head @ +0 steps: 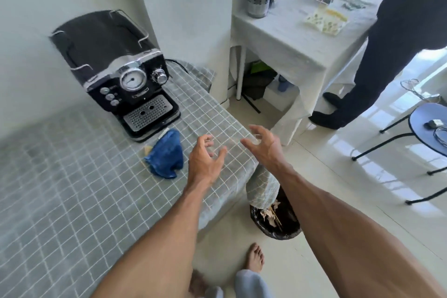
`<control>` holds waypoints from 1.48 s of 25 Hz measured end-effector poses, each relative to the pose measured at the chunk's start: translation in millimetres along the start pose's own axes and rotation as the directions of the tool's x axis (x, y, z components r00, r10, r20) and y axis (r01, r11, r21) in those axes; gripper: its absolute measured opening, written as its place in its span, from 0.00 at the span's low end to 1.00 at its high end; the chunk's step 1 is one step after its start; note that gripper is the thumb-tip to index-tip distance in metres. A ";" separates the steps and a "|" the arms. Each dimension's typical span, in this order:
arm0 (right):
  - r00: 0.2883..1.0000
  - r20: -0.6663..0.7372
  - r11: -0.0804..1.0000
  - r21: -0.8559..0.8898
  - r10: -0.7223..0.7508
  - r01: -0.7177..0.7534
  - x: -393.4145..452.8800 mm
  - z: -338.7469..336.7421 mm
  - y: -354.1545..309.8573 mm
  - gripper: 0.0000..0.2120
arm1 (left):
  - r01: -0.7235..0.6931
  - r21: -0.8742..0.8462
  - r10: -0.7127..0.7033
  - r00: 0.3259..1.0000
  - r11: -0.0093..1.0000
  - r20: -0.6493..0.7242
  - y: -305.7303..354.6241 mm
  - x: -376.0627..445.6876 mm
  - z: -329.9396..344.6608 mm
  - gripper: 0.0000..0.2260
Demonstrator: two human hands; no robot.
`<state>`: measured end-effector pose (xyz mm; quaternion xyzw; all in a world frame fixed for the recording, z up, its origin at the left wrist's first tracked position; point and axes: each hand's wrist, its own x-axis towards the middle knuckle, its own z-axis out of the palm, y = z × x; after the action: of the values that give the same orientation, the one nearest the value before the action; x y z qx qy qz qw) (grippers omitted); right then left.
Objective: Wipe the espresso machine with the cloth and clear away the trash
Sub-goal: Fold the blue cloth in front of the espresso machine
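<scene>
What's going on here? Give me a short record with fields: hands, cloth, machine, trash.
left hand: open, empty, above the checked tablecloth
right hand: open, empty, over the table's corner
cloth: blue, crumpled, lying in front of the machine
espresso machine: black, upright, by the wall
trash: small scrap beside the cloth
bin: on the floor beneath the table's corner

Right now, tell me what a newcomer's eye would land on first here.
First the two bare hands, left hand and right hand, both open and empty above the checked tablecloth. Next the black espresso machine at the back of the table by the wall, with a crumpled blue cloth lying just in front of it. A bin with trash sits on the floor under the table's corner.
</scene>
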<state>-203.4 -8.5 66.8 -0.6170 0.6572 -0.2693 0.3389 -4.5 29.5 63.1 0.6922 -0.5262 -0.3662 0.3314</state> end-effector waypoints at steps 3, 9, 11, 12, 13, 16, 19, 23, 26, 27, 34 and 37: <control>0.992 0.086 0.994 -0.049 -0.090 0.094 4.3 38.7 -45.0 0.26 | 0.054 -0.003 -0.055 0.996 0.999 -0.064 -29.4 0.3 -54.0 0.23; 0.934 0.297 0.954 -0.162 -0.196 0.252 21.1 111.6 -109.5 0.25 | 0.169 -0.013 -0.167 0.958 0.986 -0.232 -82.5 -7.5 -129.0 0.22; 0.914 0.349 0.946 -0.163 -0.209 0.279 29.9 127.0 -118.6 0.25 | 0.197 -0.004 -0.191 0.944 0.980 -0.268 -94.6 -8.7 -136.9 0.21; 0.904 0.372 0.946 -0.159 -0.209 0.284 36.0 134.2 -121.8 0.25 | 0.222 -0.004 -0.214 0.935 0.975 -0.283 -100.3 -7.5 -138.6 0.22; 0.895 0.394 0.944 -0.156 -0.209 0.290 42.7 141.0 -123.8 0.25 | 0.251 -0.003 -0.241 0.925 0.968 -0.294 -105.5 -5.3 -139.0 0.22; 0.865 0.463 0.936 -0.176 -0.196 0.306 65.5 158.0 -125.2 0.25 | 0.333 -0.007 -0.318 0.897 0.943 -0.307 -113.8 3.8 -135.4 0.25; 0.851 0.502 0.940 -0.189 -0.158 0.286 87.1 173.0 -119.7 0.26 | 0.388 -0.016 -0.375 0.878 0.921 -0.297 -117.2 15.7 -126.9 0.26; 0.818 0.575 0.932 -0.300 0.005 0.205 113.2 193.7 -110.8 0.28 | 0.473 0.091 -0.445 0.868 0.876 -0.222 -117.6 33.7 -113.9 0.28; 0.765 0.632 0.950 -0.297 0.123 0.093 125.7 199.9 -106.8 0.27 | 0.509 0.121 -0.488 0.857 0.852 -0.166 -118.6 40.4 -107.7 0.21; 0.754 0.641 0.960 -0.276 0.143 0.053 127.2 199.6 -106.2 0.24 | 0.520 0.096 -0.505 0.851 0.849 -0.145 -118.9 41.4 -107.0 0.17; 0.767 0.641 0.996 -0.081 0.032 0.026 114.2 176.1 -118.4 0.15 | 0.486 -0.156 -0.506 0.850 0.860 -0.145 -108.2 37.7 -115.1 0.12; 0.751 0.656 0.966 -0.141 -0.073 0.217 108.6 164.5 -122.1 0.13 | 0.440 -0.276 -0.488 0.862 0.855 -0.137 -102.3 33.1 -120.4 0.15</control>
<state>0.3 -117.2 46.0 -0.7532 0.4745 0.0042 0.4554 154.1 29.3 33.1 0.7883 -0.2593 -0.4232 0.3637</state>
